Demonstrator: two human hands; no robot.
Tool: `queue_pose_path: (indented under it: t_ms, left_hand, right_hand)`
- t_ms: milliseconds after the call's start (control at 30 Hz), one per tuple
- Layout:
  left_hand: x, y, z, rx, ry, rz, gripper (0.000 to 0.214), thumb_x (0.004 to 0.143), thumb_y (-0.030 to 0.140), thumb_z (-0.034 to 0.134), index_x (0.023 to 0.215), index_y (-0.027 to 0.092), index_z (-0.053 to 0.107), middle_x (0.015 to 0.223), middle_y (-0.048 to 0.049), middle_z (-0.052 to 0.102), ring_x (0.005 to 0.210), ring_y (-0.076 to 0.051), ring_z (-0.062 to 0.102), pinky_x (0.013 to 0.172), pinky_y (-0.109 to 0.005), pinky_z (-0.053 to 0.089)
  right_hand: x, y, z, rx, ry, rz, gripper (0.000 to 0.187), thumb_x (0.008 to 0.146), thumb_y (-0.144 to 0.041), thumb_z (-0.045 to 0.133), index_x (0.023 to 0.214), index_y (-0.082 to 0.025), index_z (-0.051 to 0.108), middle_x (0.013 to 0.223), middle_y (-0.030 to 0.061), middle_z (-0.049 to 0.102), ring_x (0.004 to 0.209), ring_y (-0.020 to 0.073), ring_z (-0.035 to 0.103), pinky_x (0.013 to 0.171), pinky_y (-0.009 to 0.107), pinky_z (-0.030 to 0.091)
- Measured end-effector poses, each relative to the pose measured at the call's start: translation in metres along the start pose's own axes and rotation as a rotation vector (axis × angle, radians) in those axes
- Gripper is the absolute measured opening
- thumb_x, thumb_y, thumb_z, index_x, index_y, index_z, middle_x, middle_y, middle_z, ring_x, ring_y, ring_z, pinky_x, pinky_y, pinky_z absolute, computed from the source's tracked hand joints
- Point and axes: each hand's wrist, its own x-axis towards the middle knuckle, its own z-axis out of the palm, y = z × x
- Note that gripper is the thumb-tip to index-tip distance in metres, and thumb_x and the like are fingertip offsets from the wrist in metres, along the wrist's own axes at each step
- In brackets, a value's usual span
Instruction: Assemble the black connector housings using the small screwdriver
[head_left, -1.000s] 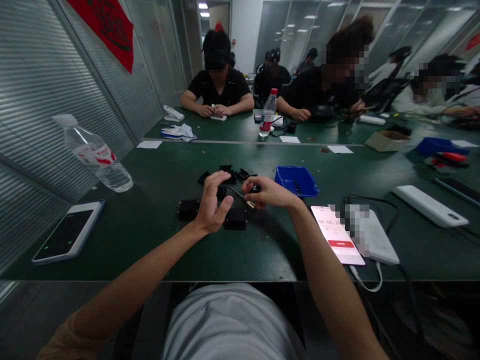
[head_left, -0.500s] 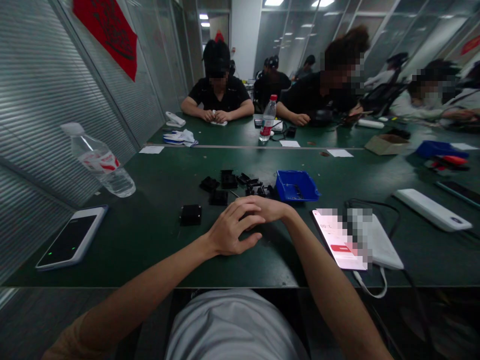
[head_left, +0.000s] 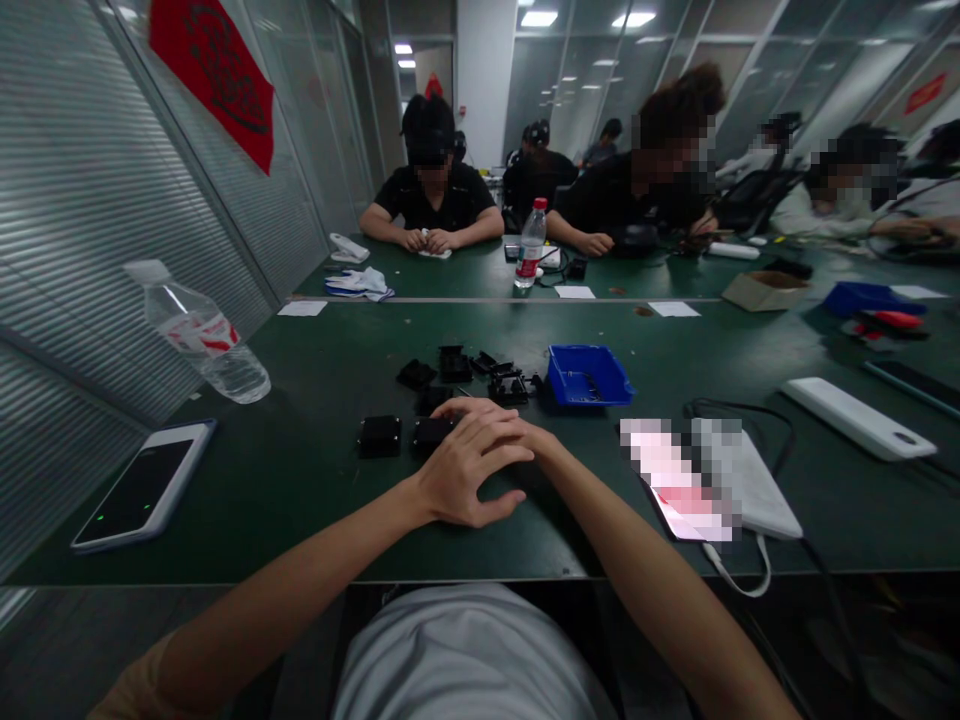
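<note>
At the bottom centre is a grey shirt (head_left: 465,655), with the table's (head_left: 300,540) edge beyond it. In the middle of the frame the left hand (head_left: 466,468) overlaps the right hand (head_left: 538,440); the left grip is loosely open, fingers spread and thumb apart, nothing seen in it. The right fingers are mostly hidden, so I cannot tell how that grip stands or what it holds. One black box (head_left: 430,433) sits beside the fingers, partly covered, and another black box (head_left: 379,437) lies left of it. A phone (head_left: 142,485) rests at lower left; a white power bank (head_left: 754,485) lies at lower right. Just above the hands are loose black plastic parts (head_left: 455,366), with a blue tray (head_left: 622,394) holding small metal pieces to their right. Farther up stand a red-capped bottle (head_left: 530,250) and two people in black at upper centre.
</note>
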Motion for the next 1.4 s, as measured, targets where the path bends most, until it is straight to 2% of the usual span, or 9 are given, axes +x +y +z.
queue_pose_path:
  t_ms: [167,367,500,733,867,1000,1133,1267,1400]
  left_hand:
    - [0.001,0.0,0.0,-0.002,-0.027,-0.048,0.039,0.086,0.033,0.064,0.123,0.022,0.062,0.13,-0.0139,0.065,0.138,-0.038,0.051,0.116,-0.064,0.037]
    - [0.001,-0.001,0.0,-0.01,0.013,-0.04,0.038,0.086,0.032,0.064,0.123,0.021,0.06,0.126,-0.0132,0.068,0.135,-0.035,0.055,0.118,-0.063,0.035]
    - [0.001,-0.003,0.001,0.004,0.06,-0.027,0.041,0.087,0.032,0.064,0.126,0.019,0.058,0.123,-0.0131,0.069,0.132,-0.035,0.058,0.118,-0.064,0.037]
    - [0.003,-0.005,0.0,-0.011,0.111,-0.043,0.044,0.087,0.031,0.064,0.128,0.017,0.056,0.123,-0.0132,0.07,0.129,-0.034,0.06,0.119,-0.062,0.036]
    - [0.003,-0.006,0.001,0.007,0.129,-0.056,0.044,0.088,0.031,0.063,0.129,0.018,0.055,0.122,-0.0125,0.071,0.129,-0.034,0.06,0.12,-0.064,0.033]
    - [0.002,-0.007,0.002,0.014,0.134,-0.086,0.043,0.088,0.031,0.062,0.129,0.017,0.055,0.122,-0.0125,0.071,0.129,-0.034,0.06,0.12,-0.064,0.032]
    - [0.001,-0.007,0.001,0.015,0.147,-0.098,0.042,0.089,0.029,0.062,0.128,0.017,0.056,0.121,-0.0124,0.071,0.13,-0.034,0.059,0.12,-0.063,0.034]
    - [0.002,-0.006,-0.001,0.047,0.179,-0.07,0.04,0.089,0.029,0.062,0.127,0.018,0.057,0.121,-0.012,0.07,0.131,-0.033,0.057,0.12,-0.063,0.033]
    - [0.002,-0.006,-0.003,0.098,0.205,-0.054,0.042,0.09,0.03,0.061,0.13,0.019,0.056,0.128,-0.0132,0.066,0.135,-0.034,0.053,0.117,-0.062,0.037]
  right_hand:
    - [0.015,-0.004,0.014,0.028,0.089,0.134,0.03,0.092,-0.019,0.054,0.12,-0.022,0.066,0.119,0.0061,0.067,0.116,0.0217,0.061,0.109,0.043,0.046]
    - [0.012,-0.002,0.026,0.099,0.141,0.124,0.033,0.094,-0.024,0.054,0.126,-0.023,0.062,0.124,0.0044,0.064,0.123,0.0214,0.056,0.113,0.042,0.039]
    - [0.01,0.0,0.032,0.125,0.126,0.073,0.044,0.093,-0.025,0.057,0.136,-0.019,0.055,0.13,0.0089,0.061,0.125,0.0215,0.057,0.114,0.041,0.04]
    - [0.006,-0.011,0.025,-0.038,0.089,0.019,0.046,0.091,-0.023,0.059,0.136,-0.019,0.056,0.133,0.0096,0.06,0.125,0.0245,0.058,0.112,0.043,0.045]
    - [0.004,-0.017,0.026,-0.037,0.061,0.048,0.051,0.091,-0.025,0.056,0.141,-0.018,0.053,0.139,0.0109,0.057,0.133,0.0252,0.054,0.119,0.046,0.04]
    - [0.003,-0.021,0.029,-0.016,0.07,0.056,0.057,0.084,-0.021,0.063,0.14,-0.025,0.055,0.14,0.0078,0.056,0.137,0.0279,0.051,0.123,0.048,0.035]
    - [0.001,-0.025,0.029,-0.003,0.066,0.056,0.053,0.089,-0.023,0.058,0.142,-0.02,0.051,0.145,0.012,0.052,0.141,0.0262,0.048,0.124,0.047,0.033]
    - [0.0,-0.022,0.021,-0.018,0.077,-0.012,0.049,0.09,-0.026,0.062,0.138,-0.02,0.053,0.14,0.0123,0.055,0.132,0.0225,0.053,0.117,0.045,0.041]
    - [0.001,-0.018,0.008,-0.077,0.231,-0.08,0.033,0.089,-0.026,0.065,0.122,-0.02,0.062,0.121,0.0086,0.066,0.112,0.021,0.063,0.101,0.039,0.052]
